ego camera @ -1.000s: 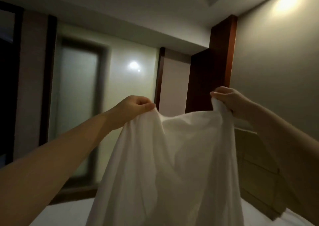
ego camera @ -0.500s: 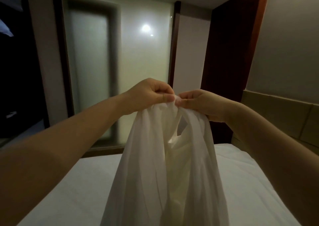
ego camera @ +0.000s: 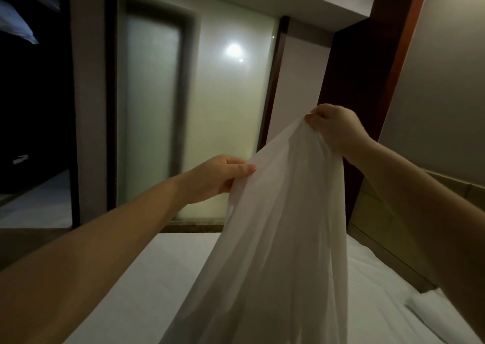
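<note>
Head view, single entry. Change from half a second before: the two hands, then meeting knuckle to knuckle at the top of the white cloth [ego camera: 275, 238], now stand apart. The right hand [ego camera: 336, 128] has gone up and to the right; the left hand [ego camera: 217, 178] has dropped lower and to the left. Right hand: fingers curled, pinching the cloth's topmost bunched point, which is the highest part of the fabric. Left hand: thumb laid over the cloth's left edge, other fingers curled beneath it, gripping that edge partway down the slope from the right hand. Cloth: thin, half see-through, stretched in a slanting line between the two grips and hanging from there in long folds out of the bottom of the picture; whether its lower end touches anything cannot be told. Below: bed [ego camera: 157, 278] with a white sheet, spread wide on the cloth's left side. Pillow [ego camera: 430, 309] at lower right, near the right forearm. Padded headboard [ego camera: 367, 212] runs along the bed's right edge, with a dark wooden post [ego camera: 349, 81] just behind the right hand. Frosted glass panel [ego camera: 228, 107] beyond the bed's far edge, well apart from both hands.
</note>
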{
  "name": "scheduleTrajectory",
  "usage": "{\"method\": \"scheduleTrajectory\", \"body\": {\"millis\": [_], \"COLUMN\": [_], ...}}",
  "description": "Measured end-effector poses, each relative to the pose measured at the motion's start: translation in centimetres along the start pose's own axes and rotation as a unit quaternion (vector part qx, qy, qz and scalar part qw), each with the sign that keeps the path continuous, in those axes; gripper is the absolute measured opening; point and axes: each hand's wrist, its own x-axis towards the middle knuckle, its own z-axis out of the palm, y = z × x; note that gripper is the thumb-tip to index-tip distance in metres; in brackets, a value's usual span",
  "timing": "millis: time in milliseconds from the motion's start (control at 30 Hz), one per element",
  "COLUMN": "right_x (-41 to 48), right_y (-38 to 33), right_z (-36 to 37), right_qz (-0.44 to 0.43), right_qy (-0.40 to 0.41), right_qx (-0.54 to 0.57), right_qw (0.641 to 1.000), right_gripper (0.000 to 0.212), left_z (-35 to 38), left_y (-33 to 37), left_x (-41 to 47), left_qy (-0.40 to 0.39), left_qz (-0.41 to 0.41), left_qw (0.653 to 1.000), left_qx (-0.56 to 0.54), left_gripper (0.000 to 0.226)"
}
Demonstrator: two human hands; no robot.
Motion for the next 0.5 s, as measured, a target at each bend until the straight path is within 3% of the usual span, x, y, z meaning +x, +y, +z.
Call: {"method": "scheduleTrajectory", "body": {"millis": [100, 200, 300, 333, 400, 500], "right_x": [1.0, 1.6, 2.3, 2.6, 3.6, 6.3], "right_y": [0.3, 0.6, 0.7, 0.7, 0.8, 0.4], "right_z": [-0.8, -1.9, -3.6, -4.4, -5.9, -8.4], "right_qz": [0.008, 0.02, 0.027, 0.026, 0.028, 0.033], "right_qy": [0.022, 0.055, 0.105, 0.118, 0.14, 0.182], "right_qx": [-0.001, 0.012, 0.047, 0.053, 0.056, 0.062], "right_qw": [1.0, 0.998, 0.993, 0.991, 0.988, 0.981], "right_gripper": [0.026, 0.028, 0.029, 0.029, 0.028, 0.028], "left_z": [0.3, 0.8, 0.7, 0.3, -0.1, -2.0], "left_y": [-0.2, -0.4, -1.0, -1.2, -0.5, 4.1], "left_x": [0.4, 1.0, 1.5, 1.8, 2.5, 4.9], "left_qy": [-0.012, -0.066, -0.07, -0.058, -0.008, 0.171], "left_qz": [-0.018, -0.062, -0.063, -0.052, -0.011, 0.089], "left_qw": [0.999, 0.996, 0.995, 0.997, 0.999, 0.981], "left_qx": [-0.025, 0.022, 0.021, 0.0, -0.036, 0.005], "left_gripper": [0.029, 0.034, 0.055, 0.062, 0.049, 0.033]}}
